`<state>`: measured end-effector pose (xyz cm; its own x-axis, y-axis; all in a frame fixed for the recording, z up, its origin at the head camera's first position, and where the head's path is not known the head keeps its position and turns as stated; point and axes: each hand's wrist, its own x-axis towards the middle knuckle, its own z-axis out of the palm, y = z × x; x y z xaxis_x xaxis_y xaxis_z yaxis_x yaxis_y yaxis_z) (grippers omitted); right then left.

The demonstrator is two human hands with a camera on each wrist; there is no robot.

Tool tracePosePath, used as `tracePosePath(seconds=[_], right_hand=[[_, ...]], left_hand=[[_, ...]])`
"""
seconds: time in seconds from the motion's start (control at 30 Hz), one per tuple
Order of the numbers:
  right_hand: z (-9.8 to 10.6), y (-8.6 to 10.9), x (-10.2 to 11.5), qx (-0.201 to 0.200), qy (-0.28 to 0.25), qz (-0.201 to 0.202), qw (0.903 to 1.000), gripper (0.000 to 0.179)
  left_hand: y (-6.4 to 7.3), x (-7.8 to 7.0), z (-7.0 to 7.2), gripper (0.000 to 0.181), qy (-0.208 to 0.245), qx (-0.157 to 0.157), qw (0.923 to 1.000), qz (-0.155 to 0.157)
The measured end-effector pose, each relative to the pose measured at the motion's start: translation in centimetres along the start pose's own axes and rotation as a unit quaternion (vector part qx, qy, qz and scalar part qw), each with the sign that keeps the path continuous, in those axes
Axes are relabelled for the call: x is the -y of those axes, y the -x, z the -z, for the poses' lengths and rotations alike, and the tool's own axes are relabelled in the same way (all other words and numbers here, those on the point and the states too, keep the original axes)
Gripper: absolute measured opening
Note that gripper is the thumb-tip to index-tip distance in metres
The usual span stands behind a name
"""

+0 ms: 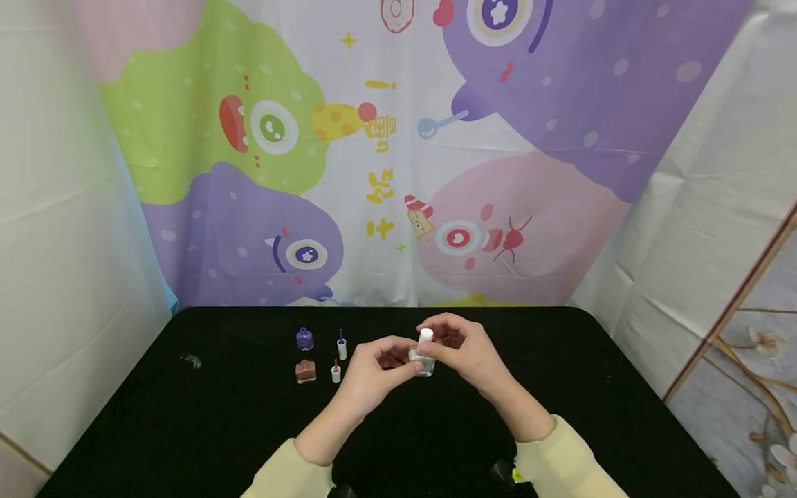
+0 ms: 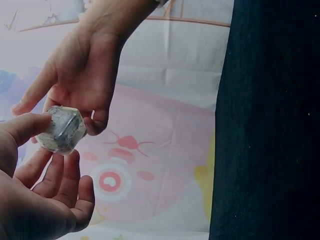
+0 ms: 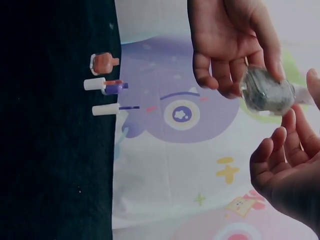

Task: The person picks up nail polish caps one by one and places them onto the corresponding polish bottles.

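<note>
Held up over the black table is a clear nail polish bottle (image 1: 422, 364) with silvery polish inside and a white cap (image 1: 426, 335). My left hand (image 1: 372, 373) grips the glass body between thumb and fingers. From the other side, my right hand (image 1: 467, 351) pinches the white cap, which sits on the bottle neck. In the left wrist view the base of the bottle (image 2: 62, 129) faces the camera. Left of my hands stand an open purple polish bottle (image 1: 304, 339) and an open brown one (image 1: 306, 372). Beside them, two white brush caps (image 1: 342, 348) stand with bristles up.
A small, clear, crumpled-looking scrap (image 1: 191, 361) lies on the left part of the black tablecloth (image 1: 205, 422). Behind the table's far edge hangs a cartoon-printed curtain (image 1: 398, 277). Pale cloth walls (image 1: 679, 263) rise on both sides.
</note>
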<state>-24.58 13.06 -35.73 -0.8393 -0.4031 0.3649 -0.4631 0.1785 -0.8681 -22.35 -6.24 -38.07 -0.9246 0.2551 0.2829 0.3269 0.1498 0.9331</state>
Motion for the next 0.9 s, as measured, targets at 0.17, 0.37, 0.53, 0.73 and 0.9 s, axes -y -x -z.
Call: tracePosePath(seconds=[0.17,0.37,0.53,0.73,0.9], right_hand=[[0.5,0.11,-0.23,0.024,-0.015,0.012,0.9995,0.025],[0.76,0.14,-0.27,0.06,-0.04,0.026,0.9971,0.027],[0.65,0.05,-0.28,0.069,-0.051,0.034,0.9958,0.026],[0.43,0.04,-0.17,0.069,-0.061,0.03,0.9953,0.025],[0.32,0.06,-0.2,0.062,-0.061,0.026,0.9959,0.022]], left_hand=[[0.09,0.04,0.19,0.026,0.001,-0.002,1.0,0.002],[0.27,0.06,0.31,0.026,0.001,0.0,1.0,0.002],[0.32,0.07,0.3,0.026,0.003,0.005,1.0,0.001],[0.36,0.11,0.26,0.027,0.008,0.004,1.0,0.003],[0.52,-0.31,0.21,0.027,0.013,0.005,0.9998,0.013]])
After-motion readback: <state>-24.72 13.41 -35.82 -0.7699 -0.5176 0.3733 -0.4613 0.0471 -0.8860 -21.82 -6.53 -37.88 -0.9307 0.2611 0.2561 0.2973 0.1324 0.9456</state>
